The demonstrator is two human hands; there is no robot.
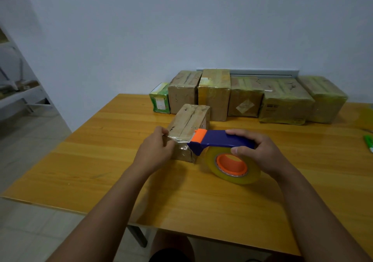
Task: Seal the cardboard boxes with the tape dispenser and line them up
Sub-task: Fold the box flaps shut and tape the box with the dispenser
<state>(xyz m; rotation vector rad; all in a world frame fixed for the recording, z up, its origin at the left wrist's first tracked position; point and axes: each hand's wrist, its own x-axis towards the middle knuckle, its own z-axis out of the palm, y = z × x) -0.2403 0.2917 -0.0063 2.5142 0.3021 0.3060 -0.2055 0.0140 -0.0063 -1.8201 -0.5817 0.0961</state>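
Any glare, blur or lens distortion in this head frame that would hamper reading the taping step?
Head view: soft, even light; mild glare on the table top and on the shiny tape over the nearest box. Wide-angle bending at the edges. The left hand on the box looks slightly blurred; the right hand and tape dispenser read clearly.

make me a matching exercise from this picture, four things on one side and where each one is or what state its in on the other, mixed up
Things:
1. blue and orange tape dispenser
2. small cardboard box wrapped in clear tape
3. small green-printed box
4. left hand

Places or states:
A. left end of the back row
B. gripped by the right hand
C. alone in front of the row
D. holding the front box's near corner

Pairs: 1-B, 2-C, 3-A, 4-D
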